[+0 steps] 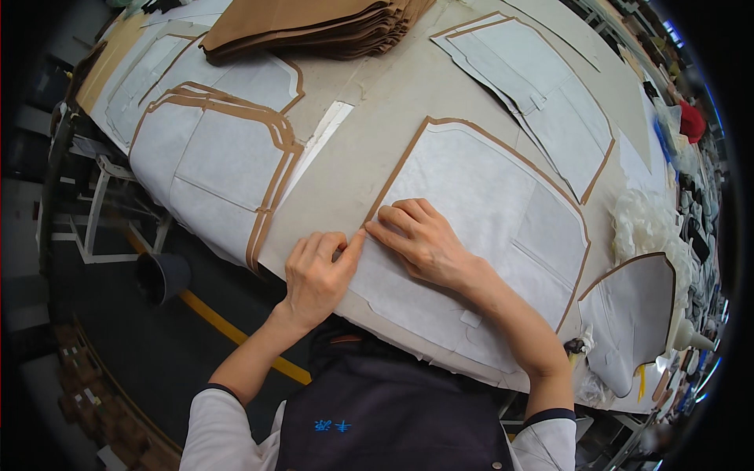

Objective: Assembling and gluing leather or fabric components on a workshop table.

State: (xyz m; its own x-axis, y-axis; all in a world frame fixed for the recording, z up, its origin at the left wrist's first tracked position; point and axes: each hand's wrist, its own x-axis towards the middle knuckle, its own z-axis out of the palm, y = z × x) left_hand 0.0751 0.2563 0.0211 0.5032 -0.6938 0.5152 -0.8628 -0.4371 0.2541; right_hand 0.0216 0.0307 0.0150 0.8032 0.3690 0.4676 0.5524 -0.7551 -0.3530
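Note:
A white-backed fabric panel with a narrow brown border lies flat on the table before me. At its left edge, my left hand and my right hand meet with their fingertips almost touching. Both hands are closed, thumb against fingers, pinching the brown border there. My right forearm crosses over the panel's lower part. A small white tab shows near the panel's near edge, beside that forearm. What lies directly under the fingertips is hidden.
On the left, a stack of similar panels hangs over the table edge. Folded brown fabric is piled at the far side. More panels lie at the far right. Crumpled clear plastic and a curved grey-white piece sit at right.

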